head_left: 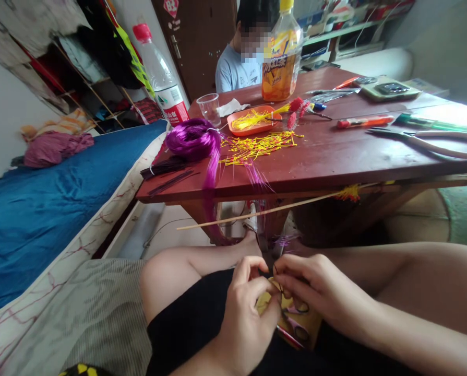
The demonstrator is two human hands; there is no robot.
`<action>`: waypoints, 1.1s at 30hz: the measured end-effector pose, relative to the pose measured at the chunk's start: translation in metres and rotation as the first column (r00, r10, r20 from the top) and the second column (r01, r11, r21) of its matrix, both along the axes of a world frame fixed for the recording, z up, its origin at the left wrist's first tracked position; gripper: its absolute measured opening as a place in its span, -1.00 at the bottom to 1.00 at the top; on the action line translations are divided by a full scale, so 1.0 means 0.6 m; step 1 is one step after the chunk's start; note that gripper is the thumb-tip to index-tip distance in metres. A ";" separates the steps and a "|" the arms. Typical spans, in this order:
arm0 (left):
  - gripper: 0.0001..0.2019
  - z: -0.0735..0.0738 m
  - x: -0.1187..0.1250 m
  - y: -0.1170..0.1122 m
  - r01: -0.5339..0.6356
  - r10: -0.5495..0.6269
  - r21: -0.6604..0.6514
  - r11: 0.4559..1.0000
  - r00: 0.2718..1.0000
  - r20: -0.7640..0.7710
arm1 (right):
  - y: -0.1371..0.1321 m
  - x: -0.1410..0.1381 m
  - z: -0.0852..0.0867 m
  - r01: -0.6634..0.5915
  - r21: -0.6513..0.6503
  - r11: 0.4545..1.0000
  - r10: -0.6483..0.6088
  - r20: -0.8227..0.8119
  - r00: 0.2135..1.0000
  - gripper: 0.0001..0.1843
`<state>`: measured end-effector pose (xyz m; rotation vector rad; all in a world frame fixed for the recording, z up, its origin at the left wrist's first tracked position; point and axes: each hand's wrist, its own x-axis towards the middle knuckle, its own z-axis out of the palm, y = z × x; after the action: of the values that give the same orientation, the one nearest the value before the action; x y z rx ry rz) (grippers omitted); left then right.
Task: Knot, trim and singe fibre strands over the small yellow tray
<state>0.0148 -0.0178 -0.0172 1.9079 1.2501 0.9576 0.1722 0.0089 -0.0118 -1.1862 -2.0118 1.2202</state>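
My left hand and my right hand meet over my lap, both with fingers pinched together on a thin dark wire or thread between the fingertips. Under them a small yellow box rests on my black shorts. A bundle of purple fibres lies on the red-brown table and hangs over its front edge. Yellow stamen-like strands are scattered beside it, and more fill an orange tray. A thin bamboo stick juts out below the table edge.
Another person in a light blue shirt sits across the table. An orange drink bottle, a water bottle, a plastic cup, pliers and pens stand on the table. A blue-covered bed lies to my left.
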 end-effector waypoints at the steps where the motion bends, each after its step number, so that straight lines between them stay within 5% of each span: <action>1: -0.84 -0.003 -0.003 -0.003 0.028 -0.011 0.183 0.983 0.995 -0.095 | 0.002 -0.005 -0.003 0.025 -0.204 0.979 -0.041 -0.077 0.996 -0.82; 3: -0.84 -0.010 -0.010 -0.005 0.182 -0.060 0.459 0.870 0.962 -0.266 | 0.008 -0.012 -0.012 -0.023 -0.455 0.890 -0.079 -0.205 0.976 -0.77; 6: -0.86 -0.010 -0.019 0.002 0.397 -0.130 0.586 0.706 0.886 -0.444 | 0.015 -0.014 -0.019 -0.086 -0.525 0.847 -0.052 -0.241 0.969 -0.66; 7: -0.85 -0.006 -0.019 0.006 0.407 -0.152 0.556 0.725 0.882 -0.447 | 0.015 -0.012 -0.017 -0.080 -0.527 0.846 -0.057 -0.240 0.969 -0.66; 9: -0.83 0.005 -0.017 0.015 0.306 -0.201 0.334 0.891 0.928 -0.315 | 0.012 -0.004 -0.006 -0.040 -0.424 0.905 -0.051 -0.201 0.978 -0.75; 10: -0.84 0.012 -0.015 0.019 0.225 -0.203 0.109 0.968 0.963 -0.179 | 0.009 0.002 0.001 -0.046 -0.264 0.963 0.001 -0.166 0.986 -0.81; 11: -0.87 0.018 -0.012 0.023 0.158 -0.163 -0.172 0.972 0.987 -0.015 | 0.006 0.009 0.009 -0.096 0.000 0.995 0.096 -0.092 0.991 -0.86; 12: -0.92 0.022 -0.009 0.026 0.131 -0.070 -0.454 0.882 0.986 0.149 | 0.002 0.015 0.015 -0.202 0.304 0.931 0.205 0.021 0.979 -0.84; 14: -0.95 0.025 -0.004 0.032 0.197 0.169 -0.794 0.575 0.921 0.351 | -0.004 0.027 0.022 -0.408 0.715 0.568 0.294 0.286 0.912 -0.77; 15: -0.92 0.024 -0.002 0.033 0.244 0.261 -0.853 0.462 0.881 0.394 | -0.005 0.031 0.022 -0.456 0.788 0.413 0.286 0.363 0.887 -0.75; 16: -0.89 0.022 -0.001 0.034 0.276 0.324 -0.875 0.397 0.850 0.415 | -0.006 0.033 0.021 -0.472 0.819 0.326 0.263 0.401 0.878 -0.74; 17: -0.87 0.020 0.000 0.033 0.293 0.364 -0.883 0.367 0.828 0.427 | -0.006 0.034 0.019 -0.466 0.831 0.303 0.242 0.405 0.881 -0.73; 19: -0.85 0.017 0.002 0.028 0.301 0.370 -0.869 0.392 0.814 0.448 | -0.007 0.031 0.015 -0.406 0.829 0.384 0.238 0.336 0.911 -0.66; 20: -0.85 0.018 0.003 0.025 0.279 0.331 -0.843 0.459 0.827 0.454 | -0.007 0.028 0.013 -0.356 0.801 0.481 0.236 0.273 0.933 -0.64; 22: -0.88 0.020 0.003 0.016 0.161 0.146 -0.678 0.717 0.917 0.372 | -0.008 0.019 0.010 -0.226 0.618 0.753 0.176 0.141 0.974 -0.65; 24: -0.87 0.021 0.001 0.008 0.054 -0.023 -0.261 0.964 0.992 0.121 | -0.009 0.008 0.005 -0.066 0.231 0.971 0.067 0.002 0.998 -0.73; 25: -0.85 0.019 -0.001 0.004 0.052 -0.052 -0.017 0.999 0.999 -0.015 | -0.008 0.003 0.001 -0.009 -0.005 1.000 0.009 -0.075 0.997 -0.76; 26: -0.83 0.017 -0.004 0.001 0.090 -0.067 0.195 0.977 0.990 -0.123 | -0.006 -0.002 -0.005 0.006 -0.229 0.973 -0.044 -0.159 0.986 -0.76; 28: -0.82 0.009 -0.012 -0.002 0.223 -0.097 0.472 0.853 0.956 -0.277 | -0.001 -0.009 -0.016 -0.065 -0.519 0.852 -0.120 -0.314 0.942 -0.69; 30: -0.84 0.004 -0.018 -0.001 0.357 -0.139 0.577 0.735 0.912 -0.386 | 0.004 -0.012 -0.024 -0.137 -0.614 0.777 -0.133 -0.374 0.918 -0.63; 31: -0.84 0.005 -0.020 0.001 0.392 -0.157 0.577 0.717 0.897 -0.414 | 0.005 -0.012 -0.023 -0.148 -0.627 0.765 -0.135 -0.381 0.914 -0.63; 33: -0.85 0.012 -0.019 0.007 0.366 -0.204 0.451 0.814 0.907 -0.368 | 0.004 -0.007 -0.014 -0.097 -0.581 0.808 -0.142 -0.352 0.925 -0.66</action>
<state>0.0034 -0.0137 -0.0102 2.6636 0.8635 0.9142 0.1679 0.0112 -0.0204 -1.1072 -1.3517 1.9838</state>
